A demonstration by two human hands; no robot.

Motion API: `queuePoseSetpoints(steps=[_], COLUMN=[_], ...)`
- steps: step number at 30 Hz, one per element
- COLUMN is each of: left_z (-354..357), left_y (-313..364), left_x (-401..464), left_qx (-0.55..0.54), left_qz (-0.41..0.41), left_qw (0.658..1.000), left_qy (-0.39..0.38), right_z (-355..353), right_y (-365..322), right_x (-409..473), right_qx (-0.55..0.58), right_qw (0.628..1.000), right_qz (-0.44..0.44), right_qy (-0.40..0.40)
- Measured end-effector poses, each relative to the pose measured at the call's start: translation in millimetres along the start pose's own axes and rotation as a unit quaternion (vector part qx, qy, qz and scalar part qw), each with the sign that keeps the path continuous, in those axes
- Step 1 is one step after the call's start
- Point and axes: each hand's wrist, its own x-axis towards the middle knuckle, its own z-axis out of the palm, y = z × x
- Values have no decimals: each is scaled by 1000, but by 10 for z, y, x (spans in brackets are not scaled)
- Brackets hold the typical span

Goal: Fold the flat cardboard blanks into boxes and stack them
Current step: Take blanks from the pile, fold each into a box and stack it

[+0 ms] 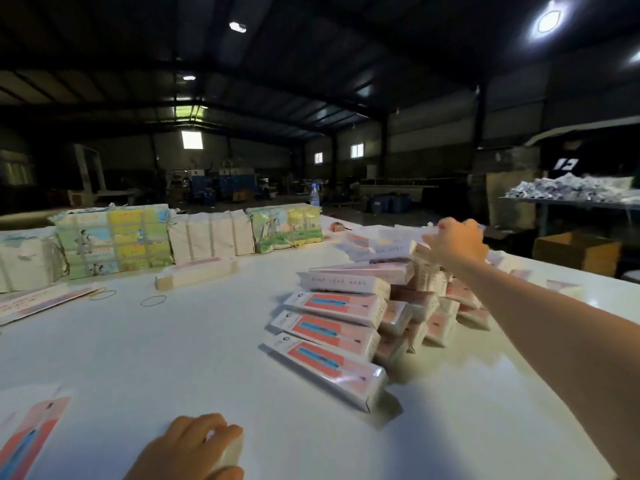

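Note:
A heap of folded white boxes (349, 306) with red and blue print is stacked on the white table (173, 358), right of centre. My right hand (457, 242) reaches out over the top of the heap and holds the end of the uppermost box (384, 247). At the bottom edge my left hand (194, 448) rests on the table with its fingers curled round a small white piece (230, 452). A flat printed blank (31, 434) lies at the lower left. More flat blanks (38, 301) lie at the far left.
Wrapped bundles of blanks (114, 240) stand in a row along the table's far side, with one long box (197, 273) before them. Rubber bands (154, 300) lie on the table. A water bottle (314, 195) stands behind. A brown carton (578, 252) sits right of the table.

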Motion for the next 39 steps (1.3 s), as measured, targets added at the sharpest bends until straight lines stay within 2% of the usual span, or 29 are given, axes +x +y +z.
queuePoseSetpoints(steps=[2,3,7,9,11,13,15,17,19,23,25,27,29,31,33,36,39], left_z=[7,8,-3,-18,-29,-82,-108,-159,-225,-123,-143,-238,-419,-685,-980,-1403,-1638], left_y=[-2,6,19,42,51,87,118,176,207,170,169,49,-265,-740,-1260,-1857,-2149], left_x=[23,33,9,-24,-53,-63,-96,-110,-101,-124,-126,-126,-142,-250,-509,-1096,-1641], left_qx=[18,29,9,-19,-29,-18,-28,-30,-31,-78,-123,-193,-210,-145,-48,95,152], left_qz=[18,18,11,4,-3,-18,-48,-75,-95,-170,-198,-268,-355,-426,-504,-624,-721], left_qw=[999,999,1000,1000,1000,1000,998,995,992,969,962,938,908,890,855,760,648], left_qy=[23,28,12,14,9,-15,-36,-53,-81,-162,-140,-109,-78,-77,-113,-155,-194], right_z=[60,42,-251,-371,-367,-190,101,376,560,680,687,686,712,719,700,789,946], right_y=[66,49,-410,-786,-1060,-1149,-1075,-921,-776,-690,-685,-693,-696,-720,-759,-805,-849], right_x=[-32,-57,-306,-618,-1079,-1626,-2146,-2506,-2669,-2696,-2700,-2713,-2707,-2689,-2679,-2677,-2699], right_qx=[-38,-31,118,184,245,256,180,87,54,113,124,149,179,197,190,186,241], right_qw=[999,999,983,961,929,893,866,834,813,807,805,805,797,785,778,766,779], right_qz=[-1,-6,-97,-182,-275,-366,-434,-490,-521,-525,-527,-530,-551,-570,-588,-614,-572], right_qy=[-30,-15,102,101,44,-58,-170,-237,-255,-247,-241,-222,-170,-143,-110,-52,-88])
